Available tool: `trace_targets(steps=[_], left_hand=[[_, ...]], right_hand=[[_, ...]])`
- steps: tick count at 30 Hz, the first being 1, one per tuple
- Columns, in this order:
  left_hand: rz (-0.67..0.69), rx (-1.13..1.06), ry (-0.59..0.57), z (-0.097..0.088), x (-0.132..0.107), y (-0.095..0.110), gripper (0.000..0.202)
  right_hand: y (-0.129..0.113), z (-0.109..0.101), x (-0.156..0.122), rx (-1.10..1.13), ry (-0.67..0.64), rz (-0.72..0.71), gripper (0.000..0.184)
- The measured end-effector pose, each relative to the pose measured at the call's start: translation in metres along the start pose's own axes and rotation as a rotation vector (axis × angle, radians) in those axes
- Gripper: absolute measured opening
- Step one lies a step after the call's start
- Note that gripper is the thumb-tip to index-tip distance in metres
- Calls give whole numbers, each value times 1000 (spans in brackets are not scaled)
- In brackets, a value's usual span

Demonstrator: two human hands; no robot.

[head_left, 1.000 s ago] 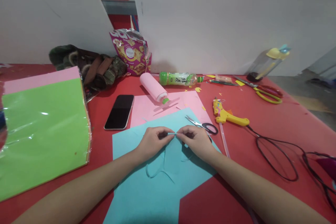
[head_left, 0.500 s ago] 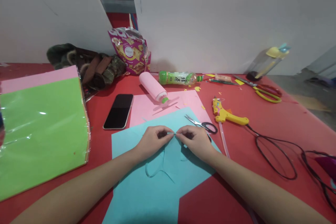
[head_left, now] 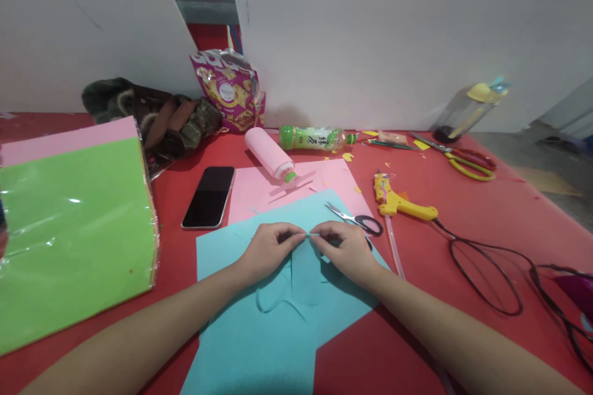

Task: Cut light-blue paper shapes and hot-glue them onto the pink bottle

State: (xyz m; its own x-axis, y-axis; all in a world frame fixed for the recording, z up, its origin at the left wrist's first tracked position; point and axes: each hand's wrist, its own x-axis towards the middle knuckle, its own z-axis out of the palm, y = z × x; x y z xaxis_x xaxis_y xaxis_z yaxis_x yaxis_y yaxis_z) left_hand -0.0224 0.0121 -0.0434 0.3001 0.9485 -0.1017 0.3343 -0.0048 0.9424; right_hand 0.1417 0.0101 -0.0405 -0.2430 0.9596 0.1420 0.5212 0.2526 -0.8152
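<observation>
My left hand [head_left: 271,248] and my right hand [head_left: 345,248] meet over a large light blue sheet of paper [head_left: 259,352]. Between thumb and fingers, both pinch the top edge of a small light blue paper piece [head_left: 306,274], which hangs below the fingertips. A thin curled blue paper strip [head_left: 278,303] lies on the sheet just under it. Small scissors with black handles [head_left: 356,219] rest beyond my right hand, their lower loop partly hidden by it. Behind the blue sheet is a pink sheet [head_left: 250,194], with a pink-wrapped bottle [head_left: 270,154] lying on it.
A yellow glue gun [head_left: 401,200] with a trailing black cord [head_left: 491,247] lies right. A phone [head_left: 209,197] and plastic-wrapped coloured paper [head_left: 78,234] are left. Farther back are a snack bag [head_left: 229,89], a green-labelled bottle [head_left: 315,137], large scissors [head_left: 467,163] and a clear bottle [head_left: 467,111].
The small blue paper piece now hangs more squarely toward me, showing more of its face below my fingers. Both hands keep nearly the same place and pinch.
</observation>
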Motion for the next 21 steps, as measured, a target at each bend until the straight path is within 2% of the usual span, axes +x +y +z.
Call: trace_targets(steps=[8,16,21], left_hand=[[22,21,24,1,-1,0,21],[146,191,61,4,-6,2,18],[174,237,77,4,-5,3,17]], right_hand=[[3,1,0,63,-22,23,10],[-4,-2,0,-56,-34,-59,11],[-5,-2,-1,-69,-35,-74,11]])
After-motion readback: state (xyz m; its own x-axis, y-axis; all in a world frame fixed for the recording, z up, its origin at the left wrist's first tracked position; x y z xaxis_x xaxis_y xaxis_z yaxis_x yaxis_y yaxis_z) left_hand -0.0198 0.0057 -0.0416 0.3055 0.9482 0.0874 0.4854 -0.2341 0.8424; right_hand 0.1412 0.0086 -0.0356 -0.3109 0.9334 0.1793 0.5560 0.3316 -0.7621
